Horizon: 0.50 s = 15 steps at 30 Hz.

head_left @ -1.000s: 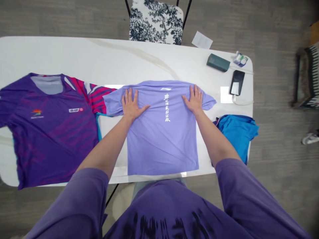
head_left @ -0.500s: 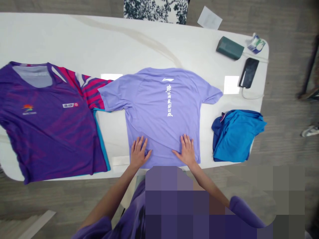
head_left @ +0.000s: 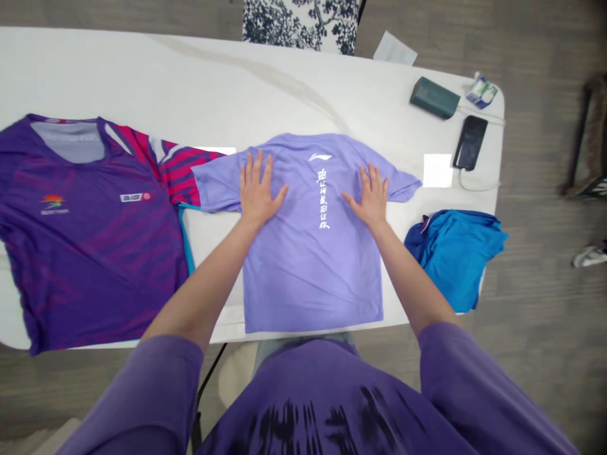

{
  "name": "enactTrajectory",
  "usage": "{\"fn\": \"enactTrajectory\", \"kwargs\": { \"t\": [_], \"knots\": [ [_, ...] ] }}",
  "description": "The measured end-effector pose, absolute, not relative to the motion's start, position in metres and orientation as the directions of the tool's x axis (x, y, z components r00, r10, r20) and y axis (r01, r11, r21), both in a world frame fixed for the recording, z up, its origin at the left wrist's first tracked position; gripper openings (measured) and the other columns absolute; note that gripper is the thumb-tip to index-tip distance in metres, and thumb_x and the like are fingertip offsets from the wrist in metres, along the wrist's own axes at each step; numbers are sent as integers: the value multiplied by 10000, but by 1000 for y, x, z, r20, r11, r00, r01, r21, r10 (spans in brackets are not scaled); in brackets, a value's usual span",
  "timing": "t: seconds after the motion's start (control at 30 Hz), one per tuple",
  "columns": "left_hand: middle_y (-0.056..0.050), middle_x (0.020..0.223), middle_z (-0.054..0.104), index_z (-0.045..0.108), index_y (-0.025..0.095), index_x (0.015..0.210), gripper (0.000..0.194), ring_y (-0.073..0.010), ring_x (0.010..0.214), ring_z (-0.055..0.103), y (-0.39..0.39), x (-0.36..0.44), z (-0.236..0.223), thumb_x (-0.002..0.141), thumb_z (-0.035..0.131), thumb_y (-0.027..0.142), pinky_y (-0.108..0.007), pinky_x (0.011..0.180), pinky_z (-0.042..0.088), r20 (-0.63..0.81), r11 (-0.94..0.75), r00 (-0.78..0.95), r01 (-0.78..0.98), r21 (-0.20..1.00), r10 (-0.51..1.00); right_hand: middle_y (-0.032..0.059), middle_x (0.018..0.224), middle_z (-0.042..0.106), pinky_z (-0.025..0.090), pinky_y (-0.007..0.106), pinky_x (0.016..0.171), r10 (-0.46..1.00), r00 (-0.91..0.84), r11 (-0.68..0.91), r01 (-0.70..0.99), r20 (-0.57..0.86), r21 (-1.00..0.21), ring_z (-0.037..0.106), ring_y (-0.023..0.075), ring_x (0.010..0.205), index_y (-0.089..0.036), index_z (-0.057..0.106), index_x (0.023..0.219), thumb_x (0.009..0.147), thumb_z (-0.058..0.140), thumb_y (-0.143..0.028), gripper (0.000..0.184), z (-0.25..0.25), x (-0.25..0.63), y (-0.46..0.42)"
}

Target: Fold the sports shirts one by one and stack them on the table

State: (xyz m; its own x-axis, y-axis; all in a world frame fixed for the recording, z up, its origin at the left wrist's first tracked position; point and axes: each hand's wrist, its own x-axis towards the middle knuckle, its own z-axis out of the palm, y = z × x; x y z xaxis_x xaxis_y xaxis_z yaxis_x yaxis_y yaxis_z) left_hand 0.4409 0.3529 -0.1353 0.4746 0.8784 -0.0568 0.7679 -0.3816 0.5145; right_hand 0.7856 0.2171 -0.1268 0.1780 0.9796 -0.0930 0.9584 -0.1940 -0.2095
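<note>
A lavender T-shirt (head_left: 303, 265) lies spread on the white table, printed with a white logo and a column of white characters. My left hand (head_left: 258, 193) rests flat on its upper left part near the sleeve, fingers apart. On the other side of the print, my right hand (head_left: 372, 194) lies on the upper right part with its fingers spread. The shirt's left sleeve overlaps the striped pink sleeve of a dark purple jersey (head_left: 95, 246), which is laid out at the left.
Folded blue clothing (head_left: 462, 259) sits at the table's right front. Behind it are a black phone (head_left: 470, 143) with a cable, a dark green box-shaped object (head_left: 435, 97) and a small carton (head_left: 482, 92). A patterned chair (head_left: 298, 25) stands beyond the white table (head_left: 118, 69).
Both my hands have moved from the lavender T-shirt's lower part up to its shoulder area, staying flat. Creases near its bottom edge look smoother.
</note>
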Motion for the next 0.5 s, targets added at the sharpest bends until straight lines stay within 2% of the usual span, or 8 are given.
{"fn": "enactTrajectory", "kwargs": {
  "t": [0.1,0.3,0.4,0.5],
  "knots": [
    [-42,1818,-36,122,211,1756,1036,-341,1629,-250,403,448,-159,975,444,811,-549,1304,-205,-14,-406,483,751,520,875,131,1811,53,-6,711,1301,983,172,-181,967,-63,-181,-5,386,1664,-160,98,1748,1022,344,-788,990,-146,819,256],
    [-55,1815,-81,116,193,1756,1111,-367,1612,-287,415,441,-179,937,439,870,-527,1265,-266,2,-437,505,743,507,863,107,1813,48,-22,686,1313,982,176,-185,967,-65,-173,-24,381,1666,-167,122,1749,1009,360,-805,1006,-158,832,258],
    [-99,1814,-46,144,147,1748,1147,-373,1624,-258,416,443,-167,923,403,901,-543,1261,-263,-31,-439,522,747,499,852,133,1811,46,-21,691,1306,981,172,-187,963,-91,-195,-3,374,1665,-143,141,1741,1005,368,-805,1016,-149,832,262],
    [-128,1812,21,182,130,1739,1107,-360,1654,-164,410,428,-132,945,371,877,-542,1289,-213,-56,-448,539,749,488,841,166,1805,56,-3,703,1296,976,178,-203,953,-125,-227,20,357,1664,-111,141,1731,1040,315,-754,960,-125,820,260]
  ]
}}
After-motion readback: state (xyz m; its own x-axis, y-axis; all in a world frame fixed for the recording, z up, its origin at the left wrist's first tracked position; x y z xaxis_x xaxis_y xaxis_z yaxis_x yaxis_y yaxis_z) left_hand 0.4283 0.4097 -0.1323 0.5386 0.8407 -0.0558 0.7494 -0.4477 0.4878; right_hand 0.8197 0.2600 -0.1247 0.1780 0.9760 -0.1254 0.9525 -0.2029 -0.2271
